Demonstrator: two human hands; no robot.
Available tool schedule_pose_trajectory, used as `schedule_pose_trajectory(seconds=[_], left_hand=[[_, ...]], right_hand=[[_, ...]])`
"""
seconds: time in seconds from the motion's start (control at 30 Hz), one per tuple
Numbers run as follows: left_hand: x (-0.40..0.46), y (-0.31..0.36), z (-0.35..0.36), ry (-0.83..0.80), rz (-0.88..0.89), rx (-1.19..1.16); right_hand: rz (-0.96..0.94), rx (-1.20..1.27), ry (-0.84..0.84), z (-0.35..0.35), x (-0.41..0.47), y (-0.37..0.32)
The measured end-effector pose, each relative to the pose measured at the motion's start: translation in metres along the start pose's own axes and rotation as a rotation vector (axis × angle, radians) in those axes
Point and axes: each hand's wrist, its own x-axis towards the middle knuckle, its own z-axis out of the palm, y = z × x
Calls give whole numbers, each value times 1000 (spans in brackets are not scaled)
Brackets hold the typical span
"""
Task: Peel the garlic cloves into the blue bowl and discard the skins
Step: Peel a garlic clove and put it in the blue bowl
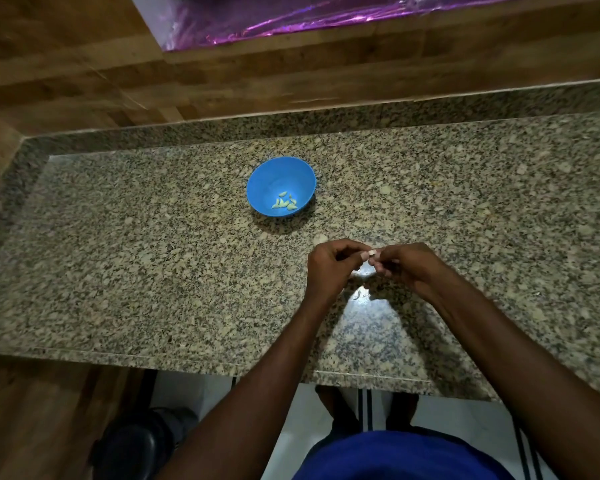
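A blue bowl [281, 186] stands on the granite counter [153, 271], with several pale peeled garlic cloves [284, 203] lying at its bottom. Nearer to me and a little to the right, both hands meet above the counter. My left hand [333, 266] and my right hand [407, 266] pinch one small whitish garlic clove [372, 253] between their fingertips. Most of that clove is hidden by the fingers. A few thin pale bits, apparently skin [357, 295], lie on the counter under the hands.
A wooden wall [84, 81] rises behind the counter, with a shiny purple sheet [291, 19] higher up. The counter's front edge [187, 360] runs close to my body. Below it are a pale floor and a dark round object [136, 445].
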Motion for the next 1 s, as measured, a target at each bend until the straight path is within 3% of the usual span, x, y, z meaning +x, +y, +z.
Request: schedule_pose_trajectory(seconds=[0.5, 0.77, 0.9, 1.0], left_hand=[[3, 3, 9, -38, -53, 20], [11, 2, 3, -33, -80, 210], [17, 6, -1, -154, -6, 436], [24, 9, -1, -222, 64, 665]], right_hand=[[-146, -199, 59, -4, -2, 1], [-604, -875, 48, -12, -3, -1], [-629, -1166, -59, -10, -1, -6], [-624, -1215, -114, -9, 0, -8]])
